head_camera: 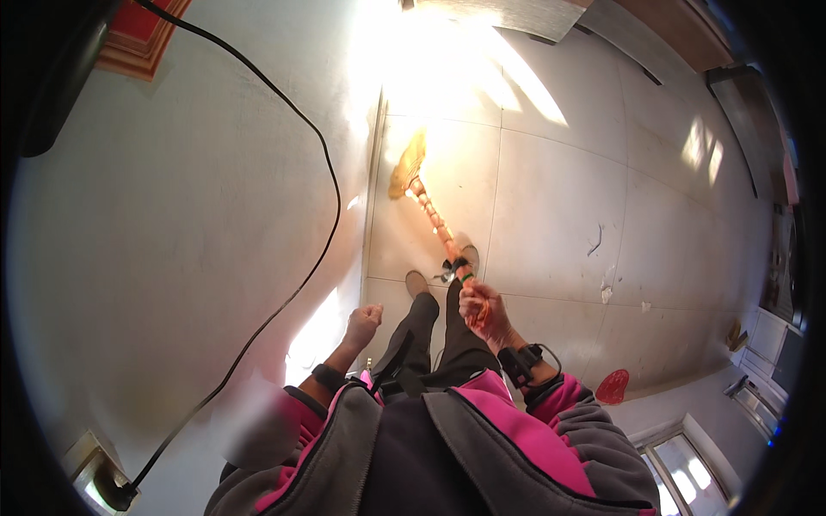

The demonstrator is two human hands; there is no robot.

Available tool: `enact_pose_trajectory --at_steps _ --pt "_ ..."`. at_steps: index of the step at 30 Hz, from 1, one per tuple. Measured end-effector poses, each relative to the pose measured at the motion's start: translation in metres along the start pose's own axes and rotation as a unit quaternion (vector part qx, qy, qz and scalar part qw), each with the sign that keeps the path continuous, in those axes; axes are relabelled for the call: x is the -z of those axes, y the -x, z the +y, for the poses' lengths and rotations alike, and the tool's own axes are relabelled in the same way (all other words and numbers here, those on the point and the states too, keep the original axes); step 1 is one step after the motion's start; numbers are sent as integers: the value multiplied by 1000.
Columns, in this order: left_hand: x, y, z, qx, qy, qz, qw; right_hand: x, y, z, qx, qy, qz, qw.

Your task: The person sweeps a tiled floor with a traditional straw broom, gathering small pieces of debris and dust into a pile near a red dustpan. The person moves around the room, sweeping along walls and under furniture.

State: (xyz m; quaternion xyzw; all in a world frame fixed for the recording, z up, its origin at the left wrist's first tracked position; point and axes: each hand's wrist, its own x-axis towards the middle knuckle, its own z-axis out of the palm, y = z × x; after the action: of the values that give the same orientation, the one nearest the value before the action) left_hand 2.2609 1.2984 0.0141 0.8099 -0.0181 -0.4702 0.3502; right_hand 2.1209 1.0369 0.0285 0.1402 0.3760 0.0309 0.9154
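Note:
My right hand (484, 315) is closed around the upper end of a straw hand broom's bound handle (439, 222). The broom slants away from me, and its flared straw head (410, 164) is low over or on the tiled floor, close to the wall base; contact is hard to tell. Dark and green ties wrap the handle just beyond my fingers. My left hand (363, 324) is curled into a loose fist beside the wall, with nothing seen in it. Past the broom handle lie a thin curled strip (595, 240) and a pale scrap (606, 293) on the floor.
On the left a pale wall (193, 193) runs alongside me, crossed by a black cable (322, 138) that ends at a wall socket (106, 477). Furniture (516, 18) lines the far side. A red round-edged object (612, 387) is at the right. Strong sunlight washes out the floor ahead.

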Motion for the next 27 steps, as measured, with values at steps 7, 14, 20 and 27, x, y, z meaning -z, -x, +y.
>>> enact_pose_trajectory --at_steps 7,14,20,27 --pt "-19 0 -7 5 28 2 1000 -59 -93 -64 -37 -38 -141 988" --pt "-22 5 -4 33 40 30 998 -78 -139 -77 -124 -82 -153 977" --pt "-21 2 4 36 31 39 998 -48 -103 -45 -106 34 -43 993" --pt "-22 -4 -2 8 39 32 999 1 -24 5 -188 53 37 980"
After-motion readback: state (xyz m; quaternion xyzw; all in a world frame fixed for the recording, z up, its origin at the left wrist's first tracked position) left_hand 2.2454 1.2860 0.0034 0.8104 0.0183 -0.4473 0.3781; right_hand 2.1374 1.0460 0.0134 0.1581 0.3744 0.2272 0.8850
